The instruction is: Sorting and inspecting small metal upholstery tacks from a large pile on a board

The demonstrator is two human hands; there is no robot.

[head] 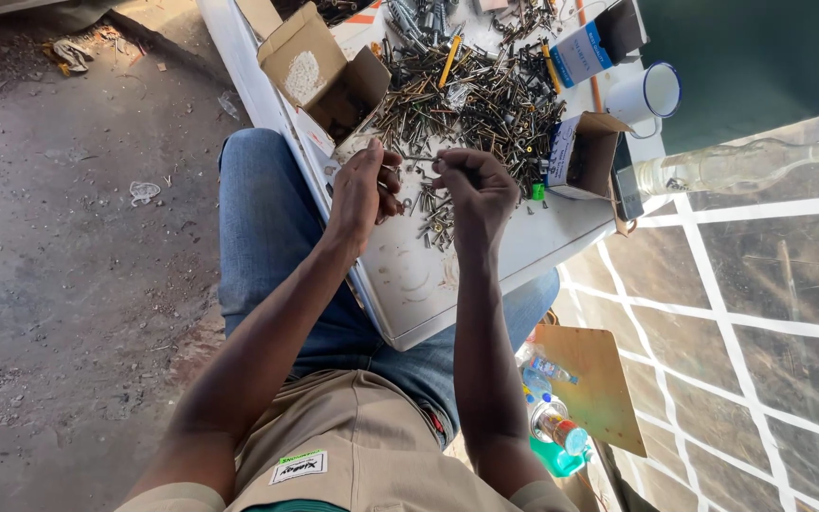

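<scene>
Your arms are bare from the upper arm down, no sleeves past the shoulder, no gloves, no watch, no rings visible. Left hand [360, 190] and right hand [474, 190] both uncovered. You're wearing a khaki-tan top [362, 446] with a small sewn patch [298, 466] low on the front, white with a green strip. Blue denim jeans [267, 228], slightly faded at the knee. A teal edge shows under the top at the bottom of view.

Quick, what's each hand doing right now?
Left hand: fingers curled shut, pinching a small screw over the white board.
Right hand: fingers pinched shut on small metal hardware; exact piece cannot be told.
</scene>
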